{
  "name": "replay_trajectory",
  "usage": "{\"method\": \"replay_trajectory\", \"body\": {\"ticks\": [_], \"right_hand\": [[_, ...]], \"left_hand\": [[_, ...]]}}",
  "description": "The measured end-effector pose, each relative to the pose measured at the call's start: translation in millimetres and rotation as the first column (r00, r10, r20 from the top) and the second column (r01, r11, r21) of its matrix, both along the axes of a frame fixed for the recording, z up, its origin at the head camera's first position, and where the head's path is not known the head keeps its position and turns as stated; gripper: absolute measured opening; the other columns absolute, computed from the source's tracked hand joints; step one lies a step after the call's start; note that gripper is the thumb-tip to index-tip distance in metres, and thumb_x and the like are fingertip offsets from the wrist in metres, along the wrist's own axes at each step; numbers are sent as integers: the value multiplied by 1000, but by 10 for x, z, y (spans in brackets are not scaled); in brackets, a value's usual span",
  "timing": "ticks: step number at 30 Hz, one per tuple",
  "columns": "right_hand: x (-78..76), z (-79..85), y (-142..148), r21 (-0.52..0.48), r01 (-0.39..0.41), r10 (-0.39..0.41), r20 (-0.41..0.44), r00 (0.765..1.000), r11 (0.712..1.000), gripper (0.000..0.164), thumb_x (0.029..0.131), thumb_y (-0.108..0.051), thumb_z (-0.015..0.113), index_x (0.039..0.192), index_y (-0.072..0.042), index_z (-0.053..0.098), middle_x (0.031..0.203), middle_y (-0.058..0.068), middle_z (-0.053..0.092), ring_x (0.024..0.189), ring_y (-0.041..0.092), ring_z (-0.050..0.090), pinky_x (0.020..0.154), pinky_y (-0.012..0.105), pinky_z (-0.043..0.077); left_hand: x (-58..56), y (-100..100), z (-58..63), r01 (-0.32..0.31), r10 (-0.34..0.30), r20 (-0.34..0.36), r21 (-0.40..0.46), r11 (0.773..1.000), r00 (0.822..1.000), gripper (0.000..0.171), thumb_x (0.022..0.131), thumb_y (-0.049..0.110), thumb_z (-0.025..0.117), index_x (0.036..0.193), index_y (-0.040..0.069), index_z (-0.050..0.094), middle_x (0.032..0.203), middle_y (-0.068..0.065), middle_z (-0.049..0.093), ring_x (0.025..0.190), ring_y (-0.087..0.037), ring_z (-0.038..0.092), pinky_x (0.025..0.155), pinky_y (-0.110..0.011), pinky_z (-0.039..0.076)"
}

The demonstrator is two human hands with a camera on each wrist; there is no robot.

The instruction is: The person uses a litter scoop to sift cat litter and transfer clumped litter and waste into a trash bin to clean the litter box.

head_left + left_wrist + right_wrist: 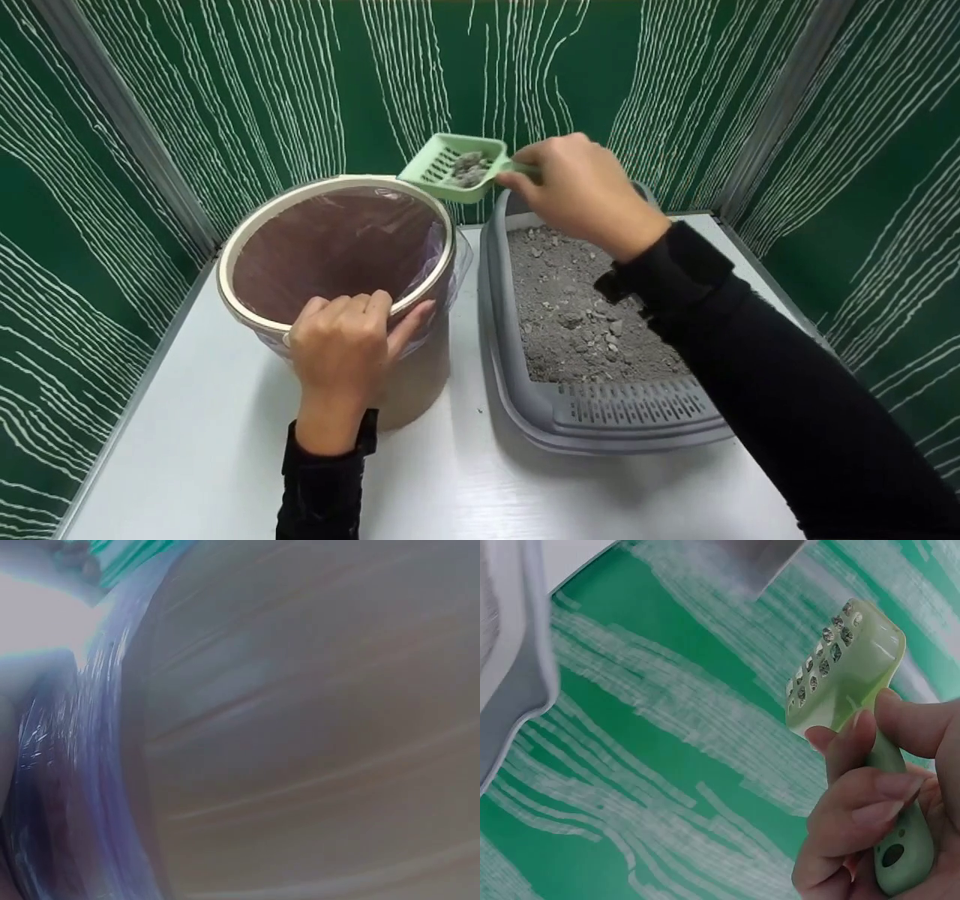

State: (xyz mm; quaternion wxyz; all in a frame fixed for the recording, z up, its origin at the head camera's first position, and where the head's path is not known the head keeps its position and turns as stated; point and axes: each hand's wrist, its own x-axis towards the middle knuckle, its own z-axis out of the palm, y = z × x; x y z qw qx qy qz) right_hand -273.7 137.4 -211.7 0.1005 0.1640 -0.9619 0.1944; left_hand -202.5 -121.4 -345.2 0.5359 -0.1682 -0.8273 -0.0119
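Observation:
In the head view my right hand (pixel 581 187) grips the handle of a light green litter scoop (pixel 439 161). Grey clumps (pixel 471 169) lie in its slotted pan, which is held above the far right rim of a trash bin (pixel 238 247). From below, the right wrist view shows the fingers (pixel 862 795) wrapped round the handle and clumps showing through the slots. My left hand (pixel 341 341) holds the near rim of the bin, fingers over the top and thumb along the outside. A thin purple liner bag (pixel 105 765) is folded over that rim.
Right of the bin stands a grey litter box (pixel 491 300) holding grey litter (pixel 562 322) with lumps on top. Both stand on a white table (pixel 465 480). Green walls (pixel 517 67) with white wavy lines close in the back and sides.

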Motion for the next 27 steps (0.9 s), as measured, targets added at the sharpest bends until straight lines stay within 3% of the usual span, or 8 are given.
{"method": "replay_trajectory", "body": {"ticks": [4, 8, 11, 14, 19, 23, 27], "right_hand": [[82, -16, -164, 55, -70, 75, -101, 992, 996, 32, 102, -40, 60, 109, -12, 74, 82, 4, 72, 63, 17, 59, 63, 35, 51], [128, -40, -259, 116, -118, 142, -229, 963, 986, 26, 99, -37, 66, 100, -13, 75, 85, 5, 73, 72, 22, 64, 71, 40, 55], [154, -70, -313, 147, -158, 196, -301, 933, 976, 24, 97, -31, 69, 82, -13, 67, 74, 5, 66, 68, 23, 61, 65, 40, 52], [177, -120, -358, 184, -184, 241, -365, 899, 965, 24, 95, -26, 72, 76, -13, 64, 69, 4, 61, 63, 22, 58, 59, 40, 49], [193, -204, -422, 298, -190, 320, -489, 811, 935, 4, 91, -14, 73, 92, -13, 76, 70, 6, 66, 56, 22, 56, 51, 40, 49], [200, -244, -444, 432, -162, 404, -560, 724, 887, 13, 88, -3, 67, 95, -12, 74, 70, 7, 64, 56, 23, 54, 47, 39, 48], [234, -252, -451, 553, -143, 496, -565, 660, 821, 14, 91, -6, 67, 103, -12, 72, 83, 7, 70, 65, 23, 60, 50, 35, 50]], "left_hand": [[25, 50, 0, 20, -20, -2, -7, 1000, 1000, 63, 93, 60, 63, 58, 11, 46, 46, -5, 47, 43, -25, 50, 51, -36, 34], [52, 120, -4, 44, -44, -10, -15, 999, 999, 62, 94, 60, 61, 58, 12, 45, 46, -4, 45, 42, -23, 50, 50, -36, 35], [75, 177, -1, 61, -61, -13, -20, 998, 998, 62, 95, 60, 60, 58, 13, 44, 46, -3, 44, 42, -22, 49, 50, -36, 35], [104, 228, 6, 79, -79, -9, -20, 997, 997, 62, 94, 60, 61, 58, 13, 44, 46, -3, 44, 42, -22, 49, 51, -36, 35], [150, 290, 13, 94, -94, -6, -28, 995, 996, 61, 92, 61, 63, 58, 14, 46, 46, -2, 44, 42, -22, 48, 51, -36, 33], [170, 330, 9, 98, -99, -20, -35, 995, 995, 60, 90, 61, 66, 58, 14, 46, 46, -1, 44, 41, -21, 48, 51, -35, 33], [177, 361, 9, 104, -106, -38, -39, 994, 994, 58, 89, 59, 69, 58, 14, 47, 46, -1, 45, 41, -21, 47, 50, -35, 33]]}}
